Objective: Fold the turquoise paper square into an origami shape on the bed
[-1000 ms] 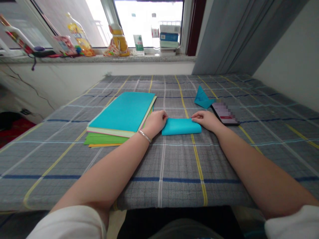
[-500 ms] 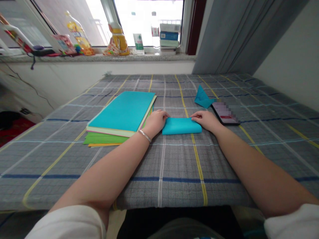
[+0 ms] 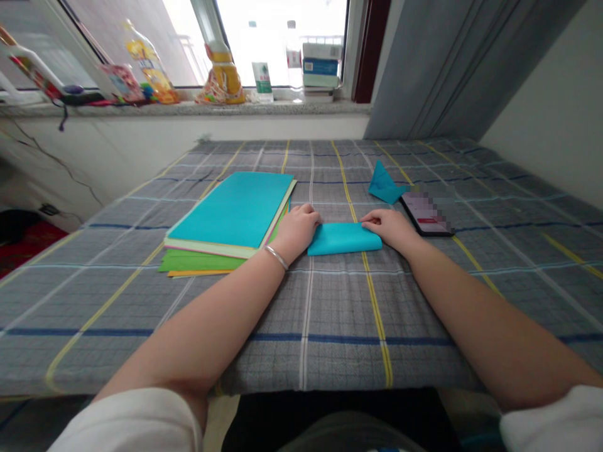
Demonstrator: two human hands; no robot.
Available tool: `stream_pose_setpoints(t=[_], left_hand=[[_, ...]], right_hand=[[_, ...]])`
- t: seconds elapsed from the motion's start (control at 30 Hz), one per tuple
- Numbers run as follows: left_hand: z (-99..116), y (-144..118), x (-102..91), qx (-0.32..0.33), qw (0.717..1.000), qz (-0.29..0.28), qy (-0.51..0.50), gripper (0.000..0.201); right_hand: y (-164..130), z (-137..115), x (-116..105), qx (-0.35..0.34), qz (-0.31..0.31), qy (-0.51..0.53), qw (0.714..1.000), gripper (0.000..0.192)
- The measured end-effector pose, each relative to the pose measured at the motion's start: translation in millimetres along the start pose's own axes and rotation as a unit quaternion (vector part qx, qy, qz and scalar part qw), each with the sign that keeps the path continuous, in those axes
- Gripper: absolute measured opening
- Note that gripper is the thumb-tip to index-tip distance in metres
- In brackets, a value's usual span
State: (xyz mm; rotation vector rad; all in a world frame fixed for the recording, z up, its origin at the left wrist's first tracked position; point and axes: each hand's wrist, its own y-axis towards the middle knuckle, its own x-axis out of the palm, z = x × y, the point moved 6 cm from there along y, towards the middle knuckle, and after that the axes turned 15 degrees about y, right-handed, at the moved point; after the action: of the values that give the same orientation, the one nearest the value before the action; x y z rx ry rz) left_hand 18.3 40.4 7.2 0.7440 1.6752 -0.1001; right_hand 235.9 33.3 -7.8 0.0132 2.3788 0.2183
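With the left hand [image 3: 296, 231] and right hand [image 3: 391, 227] pressing flat on the ends of the folded paper [image 3: 343, 238], neither gripping, edges should stay aligned while creasing.

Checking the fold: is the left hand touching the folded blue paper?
Touching. The head view shows the left hand resting on the left end of the folded blue paper.

A folded rectangle of turquoise paper [image 3: 343, 238] lies flat on the grey checked cloth, its long sides running left to right, the near edge rounded like a soft fold. It sits just right of a stack of coloured sheets, crossing a yellow stripe in the fabric.
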Motion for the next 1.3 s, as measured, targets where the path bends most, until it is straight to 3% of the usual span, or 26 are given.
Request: stream_pose_setpoints(t=[0.13, 0.27, 0.53, 0.8, 0.93, 1.03, 1.13, 1.3], left_hand=[[12.6, 1.2, -8.3, 0.091, 0.995, 0.020, 0.032, 0.021], [22.1, 2.4, -7.1, 0.158, 0.986, -0.034, 0.026, 0.024], [26.6, -14.4, -11.4, 0.140, 0.989, -0.053, -0.005, 0.043], [31.3, -26.7, 4.1, 0.127, 0.986, -0.111, -0.011, 0.058], [32.2, -26.8, 8.9, 0.120, 0.980, -0.157, -0.016, 0.062], [33.3, -26.6, 8.2, 0.119, 0.978, -0.171, -0.012, 0.063], [34.7, -26.4, 6.7, 0.120, 0.977, -0.175, -0.006, 0.065], [35.3, -26.7, 4.8, 0.115, 0.977, -0.178, -0.006, 0.067]], right_hand=[[0.5, 1.6, 0.7, 0.001, -0.002, 0.004, 1.000, 0.018], [0.9, 2.9, 0.7, -0.004, 0.000, 0.003, 1.000, 0.018], [0.1, 3.3, 0.4, 0.002, 0.000, 0.015, 1.000, 0.019], [0.2, 2.6, -0.3, 0.004, -0.001, 0.024, 1.000, 0.023], [-0.6, -8.5, -2.5, -0.067, 0.014, 0.025, 0.997, 0.029], [-8.1, -28.1, 5.1, -0.152, -0.063, 0.014, 0.986, 0.030], [-18.4, -39.6, 14.2, -0.143, -0.164, -0.013, 0.976, 0.024], [-31.1, -55.7, 19.2, -0.136, -0.180, -0.083, 0.971, 0.025]])
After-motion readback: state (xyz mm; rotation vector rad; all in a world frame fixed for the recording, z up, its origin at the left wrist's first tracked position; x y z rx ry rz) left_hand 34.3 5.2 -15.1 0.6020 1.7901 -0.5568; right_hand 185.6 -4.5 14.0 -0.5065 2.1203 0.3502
